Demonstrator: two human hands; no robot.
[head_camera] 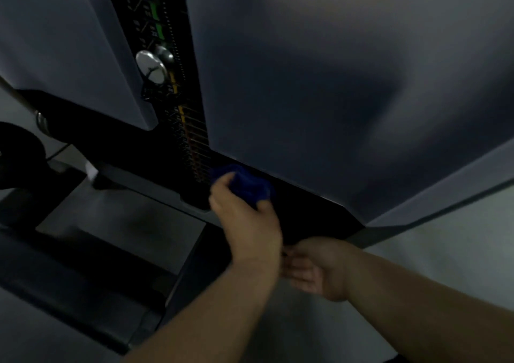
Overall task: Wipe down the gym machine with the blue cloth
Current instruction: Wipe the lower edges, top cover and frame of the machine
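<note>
The gym machine has a big grey shroud panel (319, 70) and a dark weight stack (183, 117) with coloured labels and a chrome selector knob (151, 66). My left hand (247, 223) grips the bunched blue cloth (244, 181) and holds it against the black lower edge of the machine, just under the grey panel and beside the foot of the weight stack. My right hand (311, 270) hangs below and to the right of it, palm showing and fingers relaxed, holding nothing. Its fingertips are hidden behind my left wrist.
A second grey panel (69, 42) stands left of the weight stack. Dark frame bars (69, 273) and a black round part (19, 156) lie at the lower left over a light floor (445, 251). The scene is dim and blurred.
</note>
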